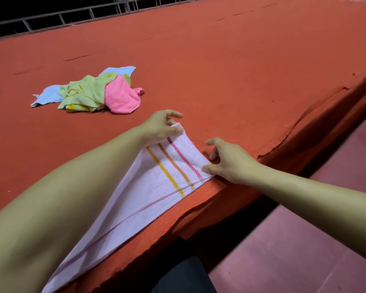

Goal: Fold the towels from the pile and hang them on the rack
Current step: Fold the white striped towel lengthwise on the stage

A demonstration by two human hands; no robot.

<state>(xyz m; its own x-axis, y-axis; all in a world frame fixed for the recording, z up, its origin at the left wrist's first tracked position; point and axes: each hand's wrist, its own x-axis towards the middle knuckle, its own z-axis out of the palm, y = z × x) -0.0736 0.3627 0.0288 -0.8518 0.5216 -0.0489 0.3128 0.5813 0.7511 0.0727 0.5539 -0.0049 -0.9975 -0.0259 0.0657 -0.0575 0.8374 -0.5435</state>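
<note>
Head view: a striped towel [156,187] lies along the table [241,70] edge, lower centre.
Left hand [161,125]: fingers pinching the towel's far corner.
Right hand [228,161]: fingers clamped on its near corner.
Pile [93,92]: upper left of the frame, well apart.

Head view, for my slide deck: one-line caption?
Both hands, left hand and right hand, pinch a pale pink striped towel on the red table.
</note>
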